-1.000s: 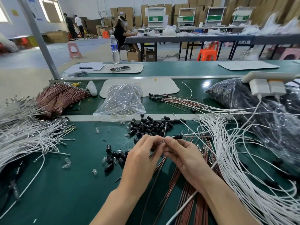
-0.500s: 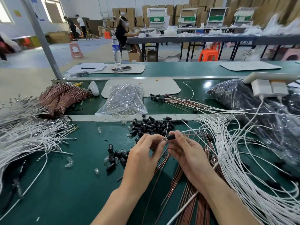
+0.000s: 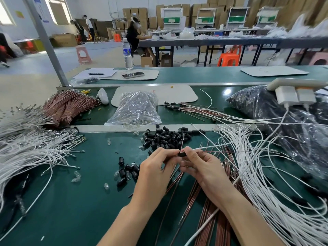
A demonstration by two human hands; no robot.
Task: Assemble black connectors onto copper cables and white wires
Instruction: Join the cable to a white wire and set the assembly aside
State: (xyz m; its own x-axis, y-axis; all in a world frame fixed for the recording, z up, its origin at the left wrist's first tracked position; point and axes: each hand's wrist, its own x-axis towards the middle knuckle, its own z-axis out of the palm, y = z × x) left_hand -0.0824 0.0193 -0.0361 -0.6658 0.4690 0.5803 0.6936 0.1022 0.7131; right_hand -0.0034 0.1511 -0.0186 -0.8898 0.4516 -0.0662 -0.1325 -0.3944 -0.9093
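Both hands [image 3: 179, 167] pinch one black connector [image 3: 182, 154] amid loose connectors [image 3: 165, 137].

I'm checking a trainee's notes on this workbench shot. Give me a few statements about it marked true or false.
1. Both hands meet at one black connector. True: the left hand and right hand pinch it between their fingertips.
2. The loose pile of black connectors lies nearer the person than the hands. False: it lies beyond the hands.
3. The bundled copper cables sit far left, on the belt beyond the metal rail. True.
4. The clear plastic bag lies on top of the white wires. False: it rests on the green belt, apart from the white wires at left.
5. A water bottle stands on the far bench. True.
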